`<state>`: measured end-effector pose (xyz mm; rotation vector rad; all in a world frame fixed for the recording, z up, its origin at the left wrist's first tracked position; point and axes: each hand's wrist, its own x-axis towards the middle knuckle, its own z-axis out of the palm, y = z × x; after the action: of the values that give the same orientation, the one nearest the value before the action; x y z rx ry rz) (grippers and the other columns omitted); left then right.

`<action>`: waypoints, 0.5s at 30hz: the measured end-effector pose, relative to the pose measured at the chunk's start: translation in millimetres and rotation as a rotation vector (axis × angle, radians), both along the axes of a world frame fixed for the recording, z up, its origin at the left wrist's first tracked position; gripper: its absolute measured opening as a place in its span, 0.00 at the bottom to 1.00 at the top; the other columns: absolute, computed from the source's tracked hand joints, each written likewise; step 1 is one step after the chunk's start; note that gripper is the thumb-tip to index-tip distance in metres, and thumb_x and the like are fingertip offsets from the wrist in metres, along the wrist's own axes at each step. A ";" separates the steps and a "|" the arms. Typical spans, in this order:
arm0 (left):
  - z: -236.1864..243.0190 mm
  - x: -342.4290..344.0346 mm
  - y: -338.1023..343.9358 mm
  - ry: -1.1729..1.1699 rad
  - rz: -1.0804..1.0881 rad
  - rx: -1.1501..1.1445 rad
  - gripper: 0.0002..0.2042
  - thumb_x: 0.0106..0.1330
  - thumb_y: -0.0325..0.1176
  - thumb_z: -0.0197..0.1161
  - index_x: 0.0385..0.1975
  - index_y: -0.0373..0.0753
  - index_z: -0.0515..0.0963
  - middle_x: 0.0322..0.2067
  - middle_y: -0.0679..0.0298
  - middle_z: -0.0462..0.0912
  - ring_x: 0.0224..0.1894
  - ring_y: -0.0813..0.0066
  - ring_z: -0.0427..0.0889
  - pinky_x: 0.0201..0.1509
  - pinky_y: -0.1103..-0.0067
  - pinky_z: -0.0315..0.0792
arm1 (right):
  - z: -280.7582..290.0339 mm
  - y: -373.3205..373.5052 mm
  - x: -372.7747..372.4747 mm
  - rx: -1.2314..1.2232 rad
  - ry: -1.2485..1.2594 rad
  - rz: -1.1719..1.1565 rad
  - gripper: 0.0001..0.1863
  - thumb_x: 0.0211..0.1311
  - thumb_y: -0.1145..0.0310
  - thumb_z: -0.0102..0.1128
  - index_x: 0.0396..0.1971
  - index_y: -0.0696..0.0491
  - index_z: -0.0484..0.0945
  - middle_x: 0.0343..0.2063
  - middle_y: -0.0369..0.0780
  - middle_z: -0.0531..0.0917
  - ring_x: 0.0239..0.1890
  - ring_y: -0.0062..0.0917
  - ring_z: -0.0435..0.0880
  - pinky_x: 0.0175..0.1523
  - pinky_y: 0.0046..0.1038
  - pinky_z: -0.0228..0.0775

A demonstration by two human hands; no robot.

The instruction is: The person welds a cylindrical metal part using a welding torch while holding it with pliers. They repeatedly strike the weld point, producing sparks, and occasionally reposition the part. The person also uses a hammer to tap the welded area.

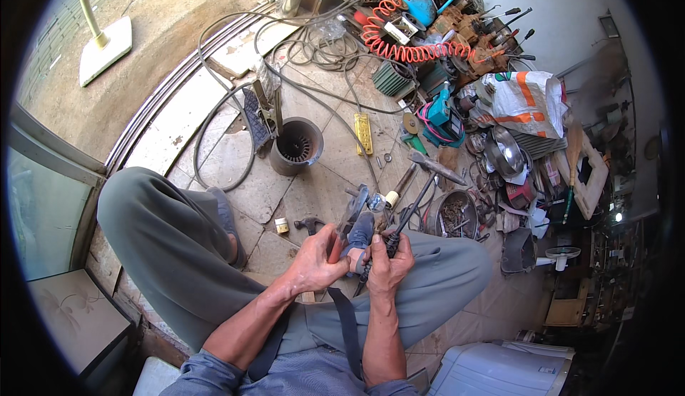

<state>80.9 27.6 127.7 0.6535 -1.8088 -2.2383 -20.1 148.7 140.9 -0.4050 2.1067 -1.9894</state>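
My left hand (pixel 320 259) is closed around the red handle (pixel 335 250) of a tool that looks like pliers. Its grey metal end (pixel 354 209) points away from me, above my shoe. Just to its right, my right hand (pixel 386 262) grips a dark rod-like tool (pixel 394 239) with a ridged grip. The rod slants up and right toward a T-shaped metal head (pixel 437 168); whether the two are one piece I cannot tell. Both hands are over my lap, between my knees. A hammer (pixel 310 223) lies on the tiles beyond my left hand, beside a small white bottle (pixel 282 225).
Ahead stands a hollow metal cylinder (pixel 297 146), with a grey cable (pixel 285 75) looping behind it. A yellow box (pixel 364 134) lies on the tiles. To the right are a teal power tool (pixel 444 119), a bowl of small parts (pixel 454 215), an orange coiled hose (pixel 421 52) and a white sack (pixel 524 100).
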 end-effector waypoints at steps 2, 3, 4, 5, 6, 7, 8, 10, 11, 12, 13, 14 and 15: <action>2.4 -0.3 0.2 0.010 0.016 0.002 0.13 0.54 0.30 0.67 0.34 0.38 0.69 0.25 0.70 0.69 0.29 0.80 0.66 0.33 0.79 0.66 | -0.5 0.8 -0.5 0.005 0.006 0.003 0.08 0.65 0.77 0.62 0.39 0.58 0.71 0.17 0.36 0.75 0.15 0.16 0.73 0.19 0.22 0.65; 3.1 -0.3 0.1 0.015 0.024 0.002 0.13 0.54 0.30 0.67 0.34 0.38 0.69 0.25 0.69 0.69 0.29 0.80 0.67 0.33 0.78 0.66 | -0.3 0.7 -0.2 0.000 -0.001 0.002 0.08 0.65 0.77 0.62 0.39 0.58 0.71 0.17 0.36 0.76 0.15 0.16 0.73 0.19 0.21 0.65; 3.0 -0.3 -0.1 0.001 0.020 -0.009 0.13 0.54 0.30 0.67 0.34 0.38 0.69 0.25 0.69 0.69 0.29 0.80 0.67 0.33 0.78 0.66 | 0.1 0.4 0.3 -0.005 -0.008 0.001 0.08 0.66 0.77 0.62 0.39 0.58 0.71 0.17 0.36 0.76 0.15 0.16 0.74 0.19 0.21 0.65; 3.1 -0.4 -0.8 -0.012 0.017 -0.021 0.13 0.54 0.30 0.67 0.34 0.38 0.69 0.25 0.69 0.69 0.28 0.80 0.67 0.33 0.78 0.66 | 0.8 -0.4 0.6 -0.010 -0.014 0.001 0.08 0.66 0.77 0.62 0.39 0.58 0.71 0.18 0.35 0.76 0.15 0.16 0.74 0.19 0.21 0.65; 3.2 -0.5 -1.3 -0.025 0.013 -0.034 0.14 0.54 0.30 0.67 0.34 0.38 0.69 0.24 0.69 0.69 0.28 0.80 0.67 0.33 0.78 0.66 | 2.1 -1.3 1.3 -0.014 -0.017 -0.003 0.08 0.66 0.76 0.62 0.39 0.58 0.71 0.18 0.35 0.76 0.16 0.16 0.74 0.19 0.21 0.66; 3.5 -0.5 -1.6 -0.026 0.011 -0.028 0.14 0.54 0.30 0.67 0.34 0.38 0.69 0.24 0.69 0.69 0.28 0.80 0.67 0.32 0.78 0.66 | 3.5 -2.4 2.1 -0.018 -0.020 -0.007 0.08 0.66 0.76 0.62 0.39 0.58 0.72 0.18 0.35 0.76 0.16 0.16 0.74 0.19 0.21 0.66; 4.0 -0.6 -1.8 -0.027 0.008 -0.021 0.14 0.54 0.30 0.67 0.34 0.38 0.68 0.24 0.69 0.69 0.28 0.80 0.67 0.32 0.77 0.67 | 4.5 -2.8 2.4 -0.020 -0.022 -0.012 0.08 0.66 0.76 0.62 0.39 0.58 0.72 0.18 0.35 0.76 0.16 0.16 0.74 0.19 0.21 0.66; 5.0 -0.9 -2.2 -0.030 0.005 -0.015 0.13 0.54 0.29 0.67 0.34 0.38 0.68 0.24 0.69 0.69 0.28 0.80 0.67 0.32 0.77 0.67 | 4.2 -2.0 1.9 -0.012 -0.021 -0.010 0.08 0.66 0.76 0.62 0.39 0.58 0.72 0.19 0.35 0.76 0.16 0.15 0.74 0.19 0.21 0.66; 5.0 -0.9 -2.4 -0.034 0.006 -0.016 0.13 0.54 0.29 0.67 0.34 0.38 0.68 0.24 0.69 0.69 0.27 0.80 0.67 0.32 0.77 0.67 | 3.4 -1.7 1.8 -0.009 -0.022 -0.008 0.08 0.66 0.76 0.62 0.39 0.58 0.72 0.19 0.35 0.76 0.16 0.15 0.74 0.19 0.20 0.66; 5.0 -0.8 -2.6 -0.037 0.007 -0.017 0.13 0.54 0.29 0.67 0.34 0.39 0.68 0.24 0.69 0.69 0.27 0.80 0.68 0.32 0.77 0.67 | 2.6 -1.8 1.6 -0.013 -0.022 -0.008 0.08 0.66 0.76 0.62 0.39 0.58 0.72 0.19 0.35 0.76 0.16 0.15 0.74 0.19 0.20 0.66; 4.8 -0.8 -2.6 -0.039 0.008 -0.018 0.13 0.54 0.29 0.67 0.34 0.39 0.68 0.24 0.69 0.69 0.27 0.80 0.68 0.32 0.77 0.67 | 1.9 -2.0 1.6 -0.016 -0.023 -0.008 0.08 0.66 0.76 0.62 0.39 0.58 0.72 0.19 0.35 0.76 0.16 0.15 0.74 0.19 0.20 0.66; 5.0 -0.8 -2.7 -0.039 0.009 -0.019 0.13 0.54 0.29 0.67 0.34 0.39 0.68 0.24 0.69 0.69 0.27 0.79 0.68 0.32 0.77 0.67 | 1.7 -2.1 1.5 -0.020 -0.022 -0.008 0.08 0.66 0.76 0.62 0.39 0.58 0.72 0.19 0.35 0.76 0.16 0.15 0.74 0.19 0.20 0.66; 5.2 -0.9 -2.8 -0.039 0.010 -0.020 0.13 0.54 0.29 0.67 0.33 0.39 0.68 0.24 0.69 0.69 0.27 0.79 0.68 0.32 0.77 0.67 | 1.5 -2.2 1.4 -0.018 -0.020 -0.007 0.08 0.66 0.76 0.62 0.39 0.58 0.72 0.19 0.35 0.76 0.16 0.15 0.74 0.19 0.20 0.66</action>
<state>80.0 24.9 132.8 0.7062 -1.8394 -2.2134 -18.7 146.5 142.4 -0.3802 2.0822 -2.0093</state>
